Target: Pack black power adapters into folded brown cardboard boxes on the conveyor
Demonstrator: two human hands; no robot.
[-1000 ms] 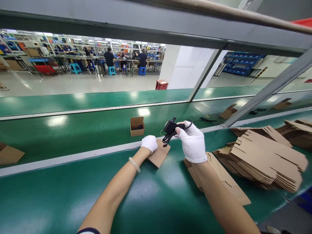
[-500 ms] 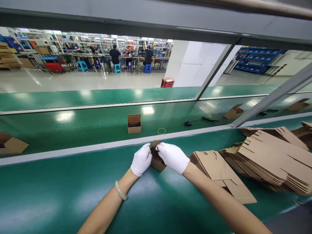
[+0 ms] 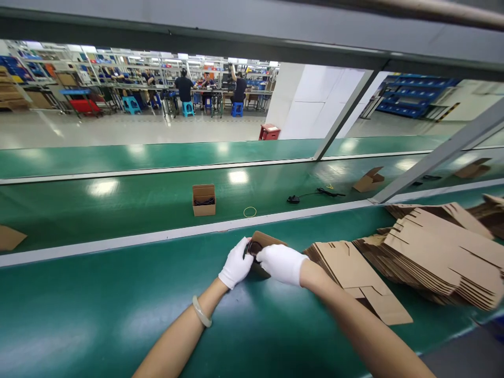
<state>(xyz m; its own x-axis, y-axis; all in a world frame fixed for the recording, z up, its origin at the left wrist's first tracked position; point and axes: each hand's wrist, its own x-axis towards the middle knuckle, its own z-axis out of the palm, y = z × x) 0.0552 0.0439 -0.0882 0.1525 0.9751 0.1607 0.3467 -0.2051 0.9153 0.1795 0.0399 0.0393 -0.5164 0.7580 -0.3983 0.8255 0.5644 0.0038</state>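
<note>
A small brown cardboard box (image 3: pixel 265 240) stands tilted on the green work surface between my hands, its lid flap raised at the back. My left hand (image 3: pixel 237 263), in a white glove, grips the box's left side. A loop of black cable (image 3: pixel 255 248) shows at the box's mouth. My white-gloved right hand (image 3: pixel 282 263) reaches over the opening with its fingers closed on the cable; the fingertips are partly hidden. Just right of this hand lies a stack of flat cardboard blanks (image 3: pixel 350 268).
On the green belt (image 3: pixel 165 197) beyond the white rail stand an open box with cable (image 3: pixel 203 202), a yellow ring (image 3: pixel 249 211), a black adapter with cord (image 3: pixel 293 199) and another open box (image 3: pixel 369 180). A larger pile of blanks (image 3: pixel 444 252) lies right. A slanted metal post (image 3: pixel 429 157) rises there.
The items on the far belt have shifted left. The box in my hands has turned, so its flap now faces me more widely. My right hand has lowered toward its opening.
</note>
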